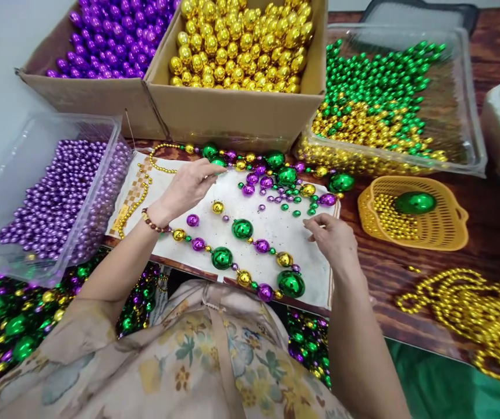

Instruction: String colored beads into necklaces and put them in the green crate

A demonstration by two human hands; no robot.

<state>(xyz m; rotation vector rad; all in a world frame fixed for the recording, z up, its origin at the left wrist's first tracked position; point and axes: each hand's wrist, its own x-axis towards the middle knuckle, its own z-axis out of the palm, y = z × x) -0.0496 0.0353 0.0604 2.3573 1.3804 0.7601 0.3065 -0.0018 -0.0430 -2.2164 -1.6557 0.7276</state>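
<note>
Clear bin: purple beads inside; bin (20,174) sits just left of the white cloth (311,250), rim crowding its left edge, little room that side.
Purple-bead box: cardboard box (101,103) behind the cloth's back-left corner.
Left hand (194,181): over the cloth's back-left part, fingertips together; can't tell if anything is pinched.
Gold-bead box: cardboard box (232,113), wall close behind the cloth's back edge.
Back strand (286,176): green, purple, gold beads along the cloth's back edge.
Front strand (222,258): on the cloth, from near the left wrist along its front edge, doubling back at the right toward the middle.
Loose beads (284,207): scattered on the cloth's back-right part; a few more nearer its middle.
Right hand (332,235): at the cloth's right edge, fingers curled in; can't tell if anything is held.
Green-and-gold bin (472,116): beyond the cloth's back-right corner.
Yellow basket (453,230): right of the cloth, gap between; gold beads, one big green bead inside.
Table (383,297): bare wood right of the cloth, up to gold strands (472,308) farther right.
</note>
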